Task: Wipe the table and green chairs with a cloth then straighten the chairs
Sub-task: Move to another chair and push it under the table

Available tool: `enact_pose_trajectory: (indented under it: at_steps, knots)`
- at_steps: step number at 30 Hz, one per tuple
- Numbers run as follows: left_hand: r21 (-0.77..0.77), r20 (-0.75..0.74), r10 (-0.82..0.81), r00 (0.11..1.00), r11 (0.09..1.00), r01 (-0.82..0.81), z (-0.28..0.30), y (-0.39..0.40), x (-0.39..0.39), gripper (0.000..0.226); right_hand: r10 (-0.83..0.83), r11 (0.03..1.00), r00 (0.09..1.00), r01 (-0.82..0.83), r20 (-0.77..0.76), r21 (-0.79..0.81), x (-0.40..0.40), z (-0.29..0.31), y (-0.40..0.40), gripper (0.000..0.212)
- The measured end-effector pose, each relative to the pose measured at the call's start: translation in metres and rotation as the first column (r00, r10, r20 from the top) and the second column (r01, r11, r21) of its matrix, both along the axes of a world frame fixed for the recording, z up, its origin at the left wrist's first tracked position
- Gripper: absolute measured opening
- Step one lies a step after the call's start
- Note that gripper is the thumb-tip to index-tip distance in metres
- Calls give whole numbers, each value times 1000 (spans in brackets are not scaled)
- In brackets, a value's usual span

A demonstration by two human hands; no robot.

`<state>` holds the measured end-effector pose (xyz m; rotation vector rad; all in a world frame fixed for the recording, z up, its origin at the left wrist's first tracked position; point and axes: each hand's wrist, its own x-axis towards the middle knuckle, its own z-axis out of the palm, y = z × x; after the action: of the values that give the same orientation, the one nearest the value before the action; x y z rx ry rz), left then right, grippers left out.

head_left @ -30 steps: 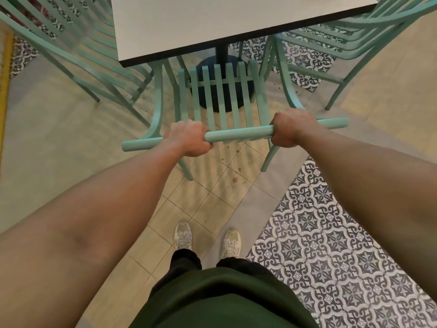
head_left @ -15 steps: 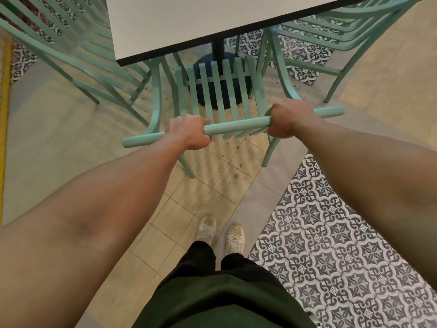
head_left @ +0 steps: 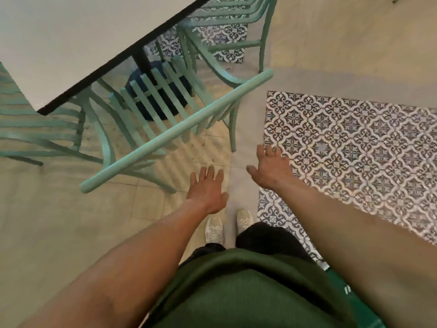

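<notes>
**Head view: both hands off the chair**

Head camera looks down on a white surface (head_left: 71,43) with a black edge, upper left. The nearest green chair (head_left: 175,136) stands tucked partly under it, top rail slanting across the view. Two more green chairs (head_left: 227,27) flank the surface. Left hand (head_left: 208,190) and right hand (head_left: 272,169) hang just beside the rail, fingers spread, released, holding nothing. Beige tiles (head_left: 59,221) meet patterned floor tiles (head_left: 354,138) at right.

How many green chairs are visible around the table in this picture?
3. One chair stands in front of the person, its seat pushed under the table. A second chair is at the upper right. A third chair is at the left edge, partly cut off. Others may be hidden.
</notes>
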<state>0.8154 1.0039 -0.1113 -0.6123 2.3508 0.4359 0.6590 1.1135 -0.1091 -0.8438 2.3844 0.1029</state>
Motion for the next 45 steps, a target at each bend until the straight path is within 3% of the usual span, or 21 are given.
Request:
enact_pose_trajectory:
  at_steps: [6, 12, 25, 36, 40, 45]
  knots:
    - [-14, -9, -183, 983, 983, 183, -3, 11, -88, 66, -207, 977, 976, 202, 71, 70, -41, -8, 74, 70]
    - [-41, -38, -257, 966, 966, 255, -8, 46, -228, 66, -322, 946, 941, 315, 106, 80, -145, -9, 116, 76]
    - [-100, -116, -166, 979, 983, 154, 19, 86, -483, 68, -248, 968, 966, 245, 69, 53, -406, 23, 139, 81]
    - [-97, -109, -84, 990, 993, 74, -8, 22, -684, 69, -152, 987, 982, 144, 116, 74, -620, 12, 78, 75]
    - [-60, -70, -17, 997, 998, 13, 0, -12, -766, 70, -84, 991, 990, 71, 117, 117, -710, 24, 40, 74]
    - [-65, -125, 77, 989, 994, -85, 15, -64, -861, 70, -11, 997, 998, 6, 68, 77, -818, 40, -20, 74]
